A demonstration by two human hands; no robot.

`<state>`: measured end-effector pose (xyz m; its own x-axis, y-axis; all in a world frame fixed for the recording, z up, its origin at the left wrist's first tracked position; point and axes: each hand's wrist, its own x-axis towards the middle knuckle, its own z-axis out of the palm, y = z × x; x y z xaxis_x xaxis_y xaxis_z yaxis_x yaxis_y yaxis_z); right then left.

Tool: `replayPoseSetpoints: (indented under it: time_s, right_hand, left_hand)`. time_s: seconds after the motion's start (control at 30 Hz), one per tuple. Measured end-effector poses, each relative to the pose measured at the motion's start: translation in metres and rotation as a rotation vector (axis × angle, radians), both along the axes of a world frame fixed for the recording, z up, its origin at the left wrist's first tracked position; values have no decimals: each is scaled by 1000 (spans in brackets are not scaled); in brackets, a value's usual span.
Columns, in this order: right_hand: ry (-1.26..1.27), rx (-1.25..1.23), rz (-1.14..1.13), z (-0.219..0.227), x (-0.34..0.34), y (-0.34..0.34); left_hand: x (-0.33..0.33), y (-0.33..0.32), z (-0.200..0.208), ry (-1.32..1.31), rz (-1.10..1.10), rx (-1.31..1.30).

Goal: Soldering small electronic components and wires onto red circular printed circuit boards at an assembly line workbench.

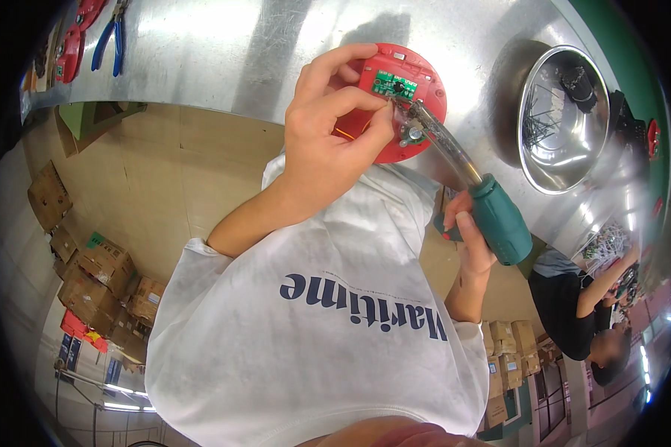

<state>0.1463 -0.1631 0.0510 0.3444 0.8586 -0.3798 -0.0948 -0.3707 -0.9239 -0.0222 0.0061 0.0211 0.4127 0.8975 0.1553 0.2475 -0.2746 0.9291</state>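
Red round housing (402, 112): light, rigid, delicate green board; left hand (328, 134) is pinching its rim, right hand (470, 231) is gripping the screwdriver (492, 216) below it.

bright, even light from overhead. the steel bench (224, 52) throws broad white glare along its far edge, and my left hand (324, 141) casts a soft grey shadow on it. the bowl (563, 119) near the bench's right edge mirrors bright streaks and leaves a dark shadow beside it. my screwdriver (470, 186) shaft is smeared with blur. the fisheye bends the bench edge and darkens the rim; the corners go black. far boxes are soft.
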Motion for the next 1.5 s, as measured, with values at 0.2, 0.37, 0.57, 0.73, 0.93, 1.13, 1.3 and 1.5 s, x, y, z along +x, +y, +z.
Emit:
replayPoseSetpoints:
  time_s: [0.2, 0.37, 0.57, 0.73, 0.93, 1.13, 1.3, 1.5]
  right_hand:
    - [125, 29, -48, -1, 0, -2]
    - [186, 15, -129, 2, -3, -1]
    - [136, 52, -84, -2, -1, -3]
    - [139, 3, -65, 0, -1, -4]
    - [66, -2, -60, 2, -5, -1]
    - [-61, 11, 12, -1, -4, -2]
    - [-81, 34, 15, -9, 0, -7]
    - [216, 98, -137, -9, 1, -13]
  left_hand:
    - [0, 0, -2, -9, 17, -18]
    - [0, 0, 0, 6, 5, -2]
    - [1, 0, -1, 3, 9, 10]
    - [1, 0, -3, -9, 36, -16]
    - [1, 0, -4, -13, 30, -14]
    - [1, 0, -3, -21, 40, -20]
    - [1, 1, -2, -12, 37, -14]
    - [0, 2, 0, 20, 5, 0]
